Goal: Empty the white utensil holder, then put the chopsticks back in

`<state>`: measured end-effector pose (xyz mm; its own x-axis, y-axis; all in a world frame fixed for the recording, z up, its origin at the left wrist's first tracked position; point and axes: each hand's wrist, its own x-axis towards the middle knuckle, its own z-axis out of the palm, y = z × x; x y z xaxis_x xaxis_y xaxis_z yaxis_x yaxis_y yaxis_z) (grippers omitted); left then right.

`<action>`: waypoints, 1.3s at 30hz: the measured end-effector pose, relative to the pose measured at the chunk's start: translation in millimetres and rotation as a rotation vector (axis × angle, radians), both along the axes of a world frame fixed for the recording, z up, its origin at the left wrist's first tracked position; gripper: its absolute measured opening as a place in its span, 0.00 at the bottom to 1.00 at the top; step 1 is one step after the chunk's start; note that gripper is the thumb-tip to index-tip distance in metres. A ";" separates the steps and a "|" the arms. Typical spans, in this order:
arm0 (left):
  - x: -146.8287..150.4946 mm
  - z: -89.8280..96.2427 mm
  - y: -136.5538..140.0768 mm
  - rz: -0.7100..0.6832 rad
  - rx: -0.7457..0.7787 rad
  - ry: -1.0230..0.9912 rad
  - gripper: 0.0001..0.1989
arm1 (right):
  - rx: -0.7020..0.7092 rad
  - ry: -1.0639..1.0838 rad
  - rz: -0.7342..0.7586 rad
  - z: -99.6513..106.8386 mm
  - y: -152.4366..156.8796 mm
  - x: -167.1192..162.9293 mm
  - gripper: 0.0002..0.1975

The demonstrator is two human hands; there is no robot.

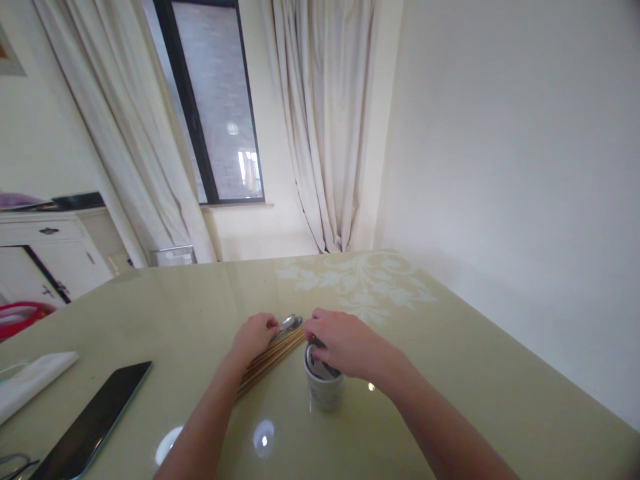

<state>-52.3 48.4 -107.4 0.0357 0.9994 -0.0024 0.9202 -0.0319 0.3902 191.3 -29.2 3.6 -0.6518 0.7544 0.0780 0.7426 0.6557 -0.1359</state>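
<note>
My left hand (254, 335) is on the near side of some metal spoons (289, 323), its fingers curled in at their handles. Under and beside it lies a bundle of wooden chopsticks (275, 356), slanting across the table. A pale, patterned cup (326, 395) stands upright to the right of the bundle. Over its mouth is my right hand (343, 340), with thumb and fingers closed at the rim. Something dark and partly shiny shows between those fingers and inside the cup. Its kind is hidden.
On the glossy greenish table (450, 400), a black tablet-like slab (95, 420) and a white packet (37, 380) lie to the left. Part of a pair of scissors (17, 463) shows at the lower left corner. A wall (525, 167) borders the table's right side.
</note>
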 end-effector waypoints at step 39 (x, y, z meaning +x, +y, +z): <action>-3.9 35.8 -0.2 -0.108 0.126 -0.022 0.11 | 0.269 0.705 -0.307 11.2 6.8 3.5 0.14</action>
<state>-56.2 48.2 -71.6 0.1419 0.9820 0.1245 0.9000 -0.1804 0.3969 194.7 -22.4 14.7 -0.1494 0.7884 0.5967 0.6934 0.5137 -0.5052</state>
